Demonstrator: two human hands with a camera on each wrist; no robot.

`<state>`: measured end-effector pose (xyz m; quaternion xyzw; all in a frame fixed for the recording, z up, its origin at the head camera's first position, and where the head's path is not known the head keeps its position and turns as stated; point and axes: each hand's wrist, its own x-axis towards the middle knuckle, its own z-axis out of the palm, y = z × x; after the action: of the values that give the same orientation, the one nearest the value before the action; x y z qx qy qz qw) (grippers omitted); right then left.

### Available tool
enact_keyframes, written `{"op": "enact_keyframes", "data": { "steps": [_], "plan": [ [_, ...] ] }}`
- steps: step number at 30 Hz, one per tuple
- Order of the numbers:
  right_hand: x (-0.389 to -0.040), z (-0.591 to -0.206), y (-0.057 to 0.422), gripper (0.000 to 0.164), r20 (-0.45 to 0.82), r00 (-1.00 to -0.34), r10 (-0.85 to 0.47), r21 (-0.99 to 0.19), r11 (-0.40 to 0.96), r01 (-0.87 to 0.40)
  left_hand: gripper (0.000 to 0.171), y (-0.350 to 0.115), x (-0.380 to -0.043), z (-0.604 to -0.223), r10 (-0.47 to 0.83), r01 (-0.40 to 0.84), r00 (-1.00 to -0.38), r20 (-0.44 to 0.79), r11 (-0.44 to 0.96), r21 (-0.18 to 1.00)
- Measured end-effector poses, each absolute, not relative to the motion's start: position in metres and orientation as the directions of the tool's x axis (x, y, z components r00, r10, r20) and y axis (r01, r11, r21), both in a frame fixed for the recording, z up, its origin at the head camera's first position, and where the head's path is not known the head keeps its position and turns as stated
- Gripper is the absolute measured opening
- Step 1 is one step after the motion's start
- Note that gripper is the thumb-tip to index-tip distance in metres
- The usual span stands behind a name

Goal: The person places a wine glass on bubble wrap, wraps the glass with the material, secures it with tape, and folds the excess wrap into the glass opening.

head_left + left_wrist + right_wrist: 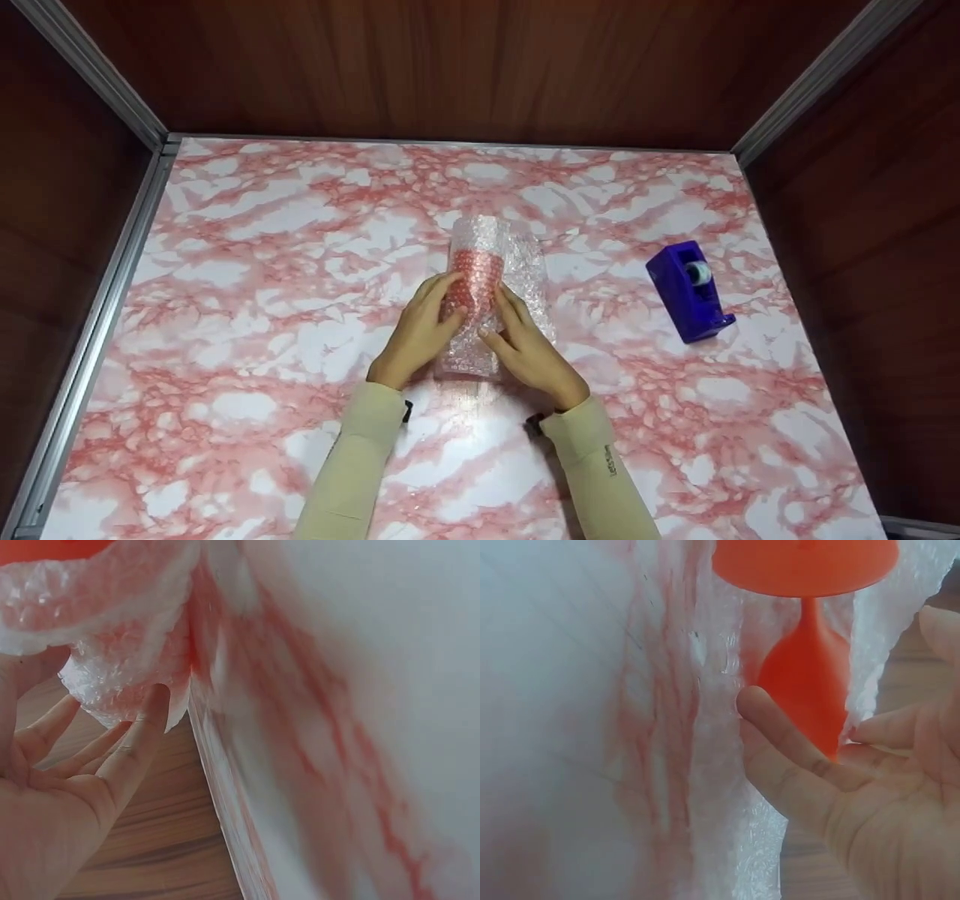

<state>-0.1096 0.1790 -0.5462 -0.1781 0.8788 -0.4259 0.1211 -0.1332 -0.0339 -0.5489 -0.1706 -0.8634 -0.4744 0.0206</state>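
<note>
A: While both hands are on it, what is that in the middle of the desk [247, 337]?

B: An orange-red stemmed goblet [806, 690], rolled in bubble wrap [529, 277]. It lies on its side, bowl toward the desk's far edge, and a loose flap of the wrap spreads toward the right edge.

A: Any writing to read?

B: Only small dark lettering [610, 460] on the right sleeve [592, 480], too blurred for me to make out.

A: And the fingers, against the goblet?

B: The left hand [414, 330] lies along the roll's left side, its fingers fairly straight and apart, touching the wrap, thumb over the top. The right hand [534, 360] mirrors it on the other side, fingers extended and spread against the wrap. From the right wrist, the goblet's foot and stem show inside the wrap, with the bowl just behind those fingertips.

A: What stands nearer the right edge?

B: A blue-violet tape dispenser [679, 307] carrying a roll of tape [699, 273], well apart from the right hand.
</note>
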Motion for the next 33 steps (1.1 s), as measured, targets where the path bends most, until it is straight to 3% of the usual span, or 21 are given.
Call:
{"op": "enact_keyframes", "data": {
  "steps": [9, 27, 33],
  "plan": [
    [-0.1077, -0.5473, 0.1764, 0.074, 0.009, -0.916, -0.401, -0.791, 0.558, -0.252, 0.052, -0.0348, -0.1320, -0.5463, 0.280, 0.344, -0.932, 0.230, 0.485, 0.804],
    [-0.1040, -0.5502, 0.1701, 0.075, -0.037, -0.940, -0.341, -0.786, 0.590, -0.183, 0.044, -0.0338, -0.1265, -0.5433, 0.289, 0.355, -0.927, 0.239, 0.471, 0.807],
    [-0.1037, -0.5475, 0.1694, 0.070, 0.011, -0.937, -0.349, -0.771, 0.593, -0.230, 0.042, -0.0348, -0.1247, -0.5442, 0.277, 0.362, -0.926, 0.257, 0.453, 0.815]
  ]
}}
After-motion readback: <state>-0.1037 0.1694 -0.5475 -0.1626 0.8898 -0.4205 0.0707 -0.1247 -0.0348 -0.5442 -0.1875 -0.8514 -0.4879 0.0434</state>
